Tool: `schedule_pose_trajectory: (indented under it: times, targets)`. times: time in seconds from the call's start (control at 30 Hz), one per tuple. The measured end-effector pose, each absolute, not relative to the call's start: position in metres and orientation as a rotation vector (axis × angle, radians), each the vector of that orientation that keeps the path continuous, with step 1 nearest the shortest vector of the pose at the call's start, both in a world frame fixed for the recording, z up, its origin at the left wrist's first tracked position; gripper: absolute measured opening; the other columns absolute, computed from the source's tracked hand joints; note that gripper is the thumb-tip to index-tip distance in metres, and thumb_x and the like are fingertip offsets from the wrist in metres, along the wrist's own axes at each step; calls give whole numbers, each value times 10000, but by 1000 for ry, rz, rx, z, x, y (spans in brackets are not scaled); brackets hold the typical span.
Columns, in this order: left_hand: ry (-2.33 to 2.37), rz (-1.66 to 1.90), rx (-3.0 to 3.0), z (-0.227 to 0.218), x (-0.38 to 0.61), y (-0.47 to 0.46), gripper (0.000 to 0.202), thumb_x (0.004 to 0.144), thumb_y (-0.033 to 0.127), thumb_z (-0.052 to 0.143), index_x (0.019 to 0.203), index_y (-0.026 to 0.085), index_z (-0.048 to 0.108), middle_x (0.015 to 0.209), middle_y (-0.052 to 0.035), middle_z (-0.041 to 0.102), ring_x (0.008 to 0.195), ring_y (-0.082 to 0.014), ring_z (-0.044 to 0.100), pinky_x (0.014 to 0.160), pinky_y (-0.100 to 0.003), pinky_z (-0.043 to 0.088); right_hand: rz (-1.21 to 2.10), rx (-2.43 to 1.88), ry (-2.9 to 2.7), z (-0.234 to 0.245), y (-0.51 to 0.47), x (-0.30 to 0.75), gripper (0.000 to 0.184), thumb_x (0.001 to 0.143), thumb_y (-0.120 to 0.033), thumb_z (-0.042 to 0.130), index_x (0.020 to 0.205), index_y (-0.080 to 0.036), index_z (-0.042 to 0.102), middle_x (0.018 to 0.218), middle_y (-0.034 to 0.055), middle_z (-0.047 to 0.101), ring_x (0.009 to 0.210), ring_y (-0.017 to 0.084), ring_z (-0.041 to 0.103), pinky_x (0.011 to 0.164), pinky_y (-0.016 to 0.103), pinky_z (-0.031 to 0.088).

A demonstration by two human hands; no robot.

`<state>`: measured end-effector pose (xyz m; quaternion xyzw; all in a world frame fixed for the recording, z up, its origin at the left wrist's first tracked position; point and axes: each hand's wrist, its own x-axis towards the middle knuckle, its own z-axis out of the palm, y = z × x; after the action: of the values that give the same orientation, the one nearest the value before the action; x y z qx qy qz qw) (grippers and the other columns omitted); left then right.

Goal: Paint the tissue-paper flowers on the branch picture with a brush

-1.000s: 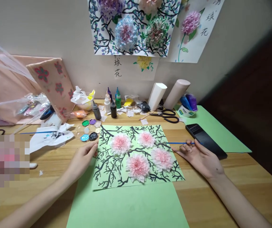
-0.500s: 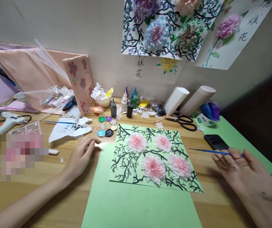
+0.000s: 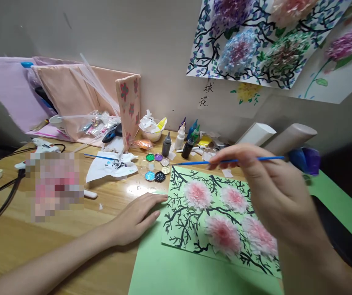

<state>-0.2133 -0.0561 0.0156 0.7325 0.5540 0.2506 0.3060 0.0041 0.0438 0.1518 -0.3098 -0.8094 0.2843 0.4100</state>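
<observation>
My right hand (image 3: 271,188) is closed around a thin blue paintbrush (image 3: 198,163), held nearly level above the far part of the picture. The brush's tip points left, close to the flower-shaped paint palette (image 3: 146,167), whose wells hold green, purple, blue, black and pale paint. Palm down, with fingers stretched out, my left hand (image 3: 134,219) rests at the left edge of the green sheet (image 3: 163,272). On that sheet lies a smaller green picture (image 3: 170,237) with black painted branches and several raised pink-and-white flowers. My right hand and wrist cover its right side.
Behind the palette stand paint bottles (image 3: 166,145) and a bowl (image 3: 151,133) with crumpled tissue. A stained tissue (image 3: 111,168) with another brush lies left. Further left are a glue gun (image 3: 43,145) and black cables (image 3: 8,205). A dark phone (image 3: 341,233) lies right.
My right hand has moved left with the paintbrush, from beside the picture to over it, its tip now near the palette. The view has shifted left. My left hand's fingers look straighter.
</observation>
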Motion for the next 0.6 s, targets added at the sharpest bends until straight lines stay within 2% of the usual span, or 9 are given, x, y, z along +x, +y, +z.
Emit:
schedule_pose_trajectory:
  times: [0.1,0.17,0.3,0.4,0.5,0.6]
  targets:
    - [1435,637,1936,14,-215,-56,427,961,309,335,1387,285,352,1423,-30,435,1290,-195,399,1102,-415,302,699,-806,-2161,147,46,-21,309,949,-392,368,869,-247,629,890,7,658,885,154,589,745,286,422]
    - [1462,691,1877,13,-215,-56,406,970,301,302,1369,271,367,1402,-36,453,1273,-186,413,1094,-398,310,667,-848,-2216,143,48,-29,311,947,-404,368,872,-239,621,869,8,656,846,155,586,711,287,414]
    - [1591,824,1675,12,-215,-53,312,972,311,278,1141,218,523,1134,-57,595,1050,-182,542,940,-361,423,593,-948,-2268,134,53,-32,199,912,-365,464,880,-242,618,871,5,656,797,152,584,644,270,402]
    - [1645,859,1592,10,-216,-49,277,962,289,296,995,203,557,980,-45,604,922,-178,558,849,-347,436,624,-934,-2308,129,55,-31,130,887,-308,515,913,-254,631,937,12,668,861,166,598,671,272,422]
    - [1616,853,1614,8,-216,-48,241,941,243,329,935,199,566,948,-42,596,910,-180,549,831,-337,428,643,-947,-2305,123,55,-30,162,898,-313,488,929,-254,635,968,32,675,896,189,606,694,293,439]
    - [1629,854,1587,7,-215,-50,211,926,223,346,973,203,551,970,-42,604,895,-176,554,829,-335,423,647,-963,-2292,117,54,-32,206,910,-339,454,941,-242,634,969,52,677,899,204,609,700,311,448]
